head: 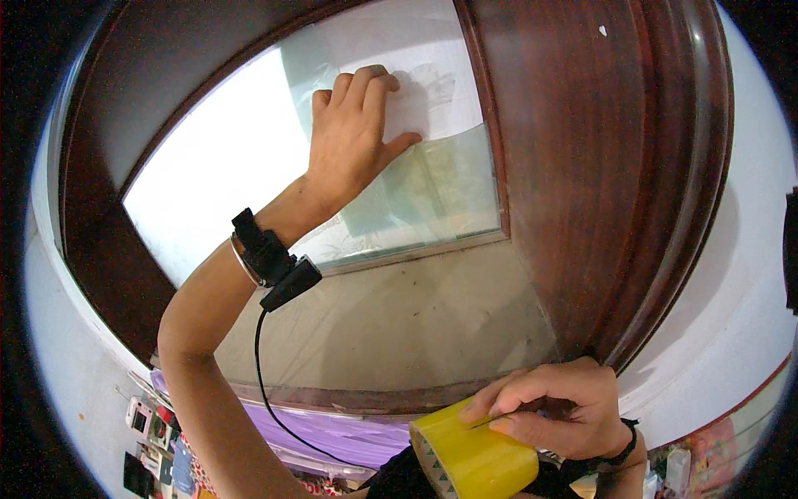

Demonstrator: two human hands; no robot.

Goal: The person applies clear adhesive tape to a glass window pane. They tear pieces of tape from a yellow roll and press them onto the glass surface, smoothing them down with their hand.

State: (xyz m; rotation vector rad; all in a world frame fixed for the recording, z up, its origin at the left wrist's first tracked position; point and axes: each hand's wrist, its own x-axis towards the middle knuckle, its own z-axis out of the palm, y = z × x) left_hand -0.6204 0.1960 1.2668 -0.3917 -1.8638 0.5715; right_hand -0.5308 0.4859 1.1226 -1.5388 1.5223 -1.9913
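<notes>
My left hand is raised against a windowpane, with fingers bent and thumb spread. It lies over a pale translucent sheet on the glass and grasps nothing that I can see. Low on the right, my right hand has its thumb and fingers pinched at the surface of a wide roll of yellow adhesive tape. A thin dark line shows by the fingertips; whether it is a lifted tape edge or a small tool cannot be told. The bottom of the roll is cut off by the picture's edge.
Dark wooden framing surrounds the pane, above a dusty beige ledge. A black device is strapped to my left wrist, its cable hanging down. Purple fabric and household items lie below.
</notes>
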